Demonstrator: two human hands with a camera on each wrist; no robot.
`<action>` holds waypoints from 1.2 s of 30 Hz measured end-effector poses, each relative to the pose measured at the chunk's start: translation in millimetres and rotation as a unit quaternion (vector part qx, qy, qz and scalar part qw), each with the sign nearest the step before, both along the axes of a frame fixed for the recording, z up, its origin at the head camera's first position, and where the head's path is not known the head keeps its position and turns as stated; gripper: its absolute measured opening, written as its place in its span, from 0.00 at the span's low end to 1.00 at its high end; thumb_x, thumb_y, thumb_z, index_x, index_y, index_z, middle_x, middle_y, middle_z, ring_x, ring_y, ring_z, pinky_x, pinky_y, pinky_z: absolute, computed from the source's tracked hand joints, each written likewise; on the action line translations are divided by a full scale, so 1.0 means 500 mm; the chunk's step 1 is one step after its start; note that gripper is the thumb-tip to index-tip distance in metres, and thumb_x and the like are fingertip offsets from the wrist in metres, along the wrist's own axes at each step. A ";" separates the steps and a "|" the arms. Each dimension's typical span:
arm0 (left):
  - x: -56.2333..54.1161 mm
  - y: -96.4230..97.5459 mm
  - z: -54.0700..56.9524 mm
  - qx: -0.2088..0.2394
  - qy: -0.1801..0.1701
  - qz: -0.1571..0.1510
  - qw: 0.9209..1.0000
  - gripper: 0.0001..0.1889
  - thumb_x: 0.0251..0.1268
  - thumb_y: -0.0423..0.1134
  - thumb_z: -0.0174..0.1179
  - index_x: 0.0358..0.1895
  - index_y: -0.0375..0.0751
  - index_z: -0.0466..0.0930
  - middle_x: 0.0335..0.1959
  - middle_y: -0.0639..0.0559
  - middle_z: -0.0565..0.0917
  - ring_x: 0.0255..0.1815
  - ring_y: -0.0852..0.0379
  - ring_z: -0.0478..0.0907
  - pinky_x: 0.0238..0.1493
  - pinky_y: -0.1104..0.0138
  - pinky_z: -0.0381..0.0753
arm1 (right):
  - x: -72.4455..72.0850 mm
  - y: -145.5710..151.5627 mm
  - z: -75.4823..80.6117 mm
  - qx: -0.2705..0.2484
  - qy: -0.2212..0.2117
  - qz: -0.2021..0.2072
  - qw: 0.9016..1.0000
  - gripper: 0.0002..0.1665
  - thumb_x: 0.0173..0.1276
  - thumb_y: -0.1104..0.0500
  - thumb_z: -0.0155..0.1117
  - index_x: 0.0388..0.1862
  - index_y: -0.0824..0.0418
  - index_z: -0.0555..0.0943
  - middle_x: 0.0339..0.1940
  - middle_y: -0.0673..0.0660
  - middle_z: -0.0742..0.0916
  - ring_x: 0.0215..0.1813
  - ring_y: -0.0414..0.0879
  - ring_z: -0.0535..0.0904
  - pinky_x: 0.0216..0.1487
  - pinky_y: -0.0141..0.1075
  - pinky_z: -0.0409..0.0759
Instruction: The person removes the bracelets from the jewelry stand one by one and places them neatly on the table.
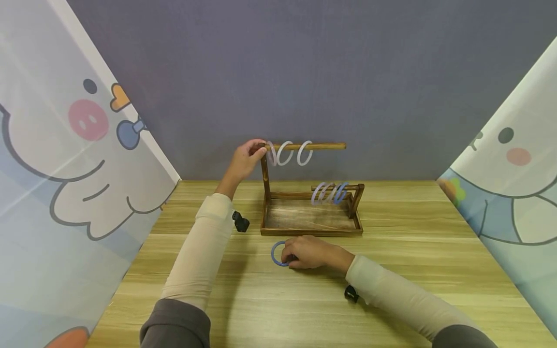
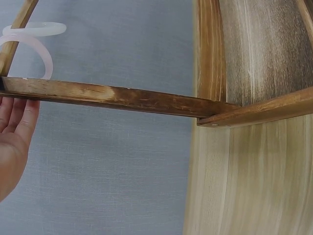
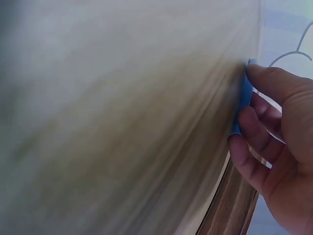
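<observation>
A blue bangle [image 1: 273,254] lies on the table, and my right hand [image 1: 308,252] holds its right side between thumb and fingers. The right wrist view shows that hand [image 3: 274,122] with the blue bangle [image 3: 245,95] at its fingertips. My left hand [image 1: 245,162] grips the upper left corner of a dark wooden rack [image 1: 311,232]. Up close, the left fingers [image 2: 27,120] go behind the rack's post [image 2: 122,100]. From the upper bar hang a pinkish bangle [image 1: 272,157] and two whitish bangles [image 1: 279,157]. Several pale purple and blue bangles [image 1: 316,194] hang on the lower right bar.
The rack stands at the back of the wood-grain table [image 1: 278,309], before a grey wall panel [image 1: 278,72]. Cartoon-printed panels [image 1: 48,145] flank both sides. A black device [image 1: 240,222] shows beside the left forearm, another [image 1: 350,294] under the right.
</observation>
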State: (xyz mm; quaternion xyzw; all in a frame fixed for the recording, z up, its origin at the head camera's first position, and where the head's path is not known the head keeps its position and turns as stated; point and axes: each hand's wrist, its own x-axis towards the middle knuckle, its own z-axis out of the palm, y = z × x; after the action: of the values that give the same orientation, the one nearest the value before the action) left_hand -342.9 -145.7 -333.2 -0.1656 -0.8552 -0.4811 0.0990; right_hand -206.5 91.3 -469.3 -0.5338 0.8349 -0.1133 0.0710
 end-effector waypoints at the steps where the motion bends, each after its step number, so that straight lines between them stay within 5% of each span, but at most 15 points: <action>1: 0.000 0.000 0.000 -0.002 -0.001 0.001 1.000 0.19 0.79 0.44 0.56 0.65 0.41 0.77 0.56 0.41 0.84 0.54 0.47 0.79 0.55 0.57 0.77 | 0.000 0.001 0.001 -0.003 0.004 0.000 1.000 0.03 0.69 0.55 0.72 0.40 0.47 0.87 0.37 0.43 0.84 0.37 0.30 0.76 0.37 0.23 0.75; 9: -0.001 -0.002 -0.001 0.002 -0.005 -0.001 1.000 0.19 0.79 0.45 0.56 0.65 0.41 0.77 0.56 0.41 0.83 0.55 0.47 0.79 0.57 0.55 0.77 | -0.010 0.004 0.033 -0.051 0.040 -0.028 0.997 0.18 0.71 0.56 0.69 0.59 0.52 0.83 0.43 0.46 0.87 0.35 0.32 0.79 0.38 0.26 0.79; 22: 0.002 -0.003 -0.002 0.000 -0.004 -0.001 1.000 0.19 0.79 0.45 0.55 0.65 0.41 0.77 0.56 0.41 0.84 0.55 0.46 0.79 0.57 0.54 0.77 | -0.048 0.007 0.103 -0.166 0.040 -0.053 0.984 0.15 0.72 0.58 0.68 0.56 0.58 0.85 0.43 0.52 0.88 0.30 0.34 0.77 0.34 0.25 0.77; 29: 0.000 -0.002 -0.002 0.004 0.001 -0.001 1.000 0.18 0.79 0.45 0.56 0.64 0.41 0.78 0.54 0.41 0.84 0.53 0.46 0.79 0.54 0.56 0.77 | -0.071 0.020 0.152 -0.235 0.061 -0.141 0.960 0.13 0.72 0.57 0.69 0.53 0.59 0.85 0.46 0.55 0.90 0.33 0.38 0.82 0.35 0.30 0.81; 36: 0.000 -0.002 -0.001 0.003 -0.007 0.000 1.000 0.19 0.79 0.45 0.56 0.65 0.42 0.78 0.55 0.41 0.84 0.54 0.47 0.80 0.55 0.56 0.78 | -0.110 0.032 0.198 -0.317 0.048 -0.247 0.915 0.12 0.72 0.60 0.69 0.51 0.62 0.85 0.44 0.57 0.89 0.30 0.44 0.83 0.31 0.33 0.81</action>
State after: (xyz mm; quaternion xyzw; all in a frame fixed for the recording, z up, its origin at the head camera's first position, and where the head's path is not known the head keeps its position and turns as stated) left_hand -342.9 -146.5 -333.6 -0.1619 -0.8543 -0.4849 0.0936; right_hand -261.6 107.3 -370.3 -0.3101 0.8629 -0.3599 -0.1725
